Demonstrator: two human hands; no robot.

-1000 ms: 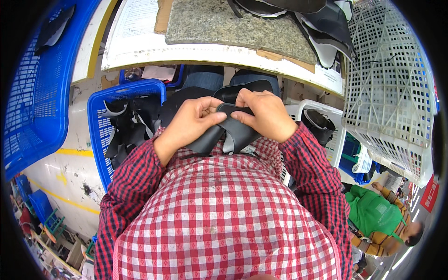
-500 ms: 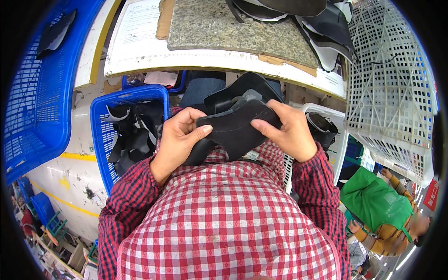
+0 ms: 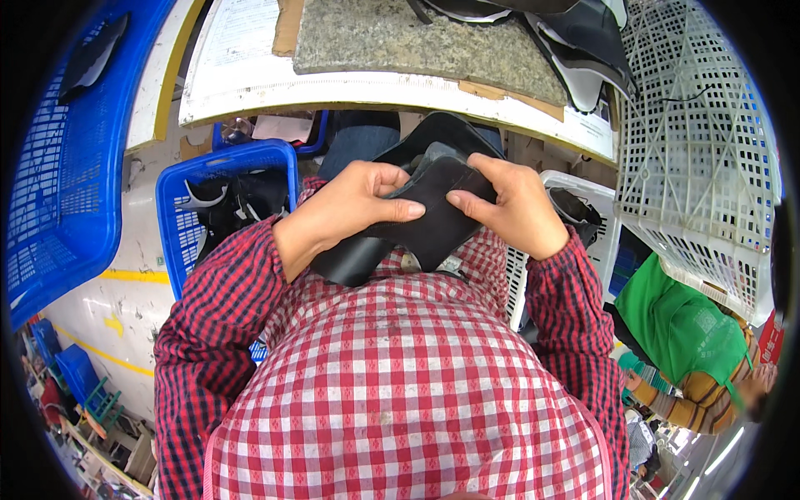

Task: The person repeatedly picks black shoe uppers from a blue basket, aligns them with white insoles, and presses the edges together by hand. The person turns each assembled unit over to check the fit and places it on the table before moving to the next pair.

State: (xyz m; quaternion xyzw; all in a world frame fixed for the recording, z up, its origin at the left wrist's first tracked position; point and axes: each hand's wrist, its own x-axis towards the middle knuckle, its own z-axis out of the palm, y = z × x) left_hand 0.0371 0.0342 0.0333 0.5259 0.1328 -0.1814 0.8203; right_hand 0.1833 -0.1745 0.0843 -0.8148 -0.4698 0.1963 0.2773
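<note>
while a black sheet-like piece point(image 3: 435, 227) is pinched at either side by the left hand point(image 3: 350, 207) and the right hand point(image 3: 521, 207), slightly apart, it is held before a red-and-white checked apron point(image 3: 400, 375).

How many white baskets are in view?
2: the upper basket at the bench's right end, and the lower basket just right of the right hand. More may be hidden behind them.
</note>
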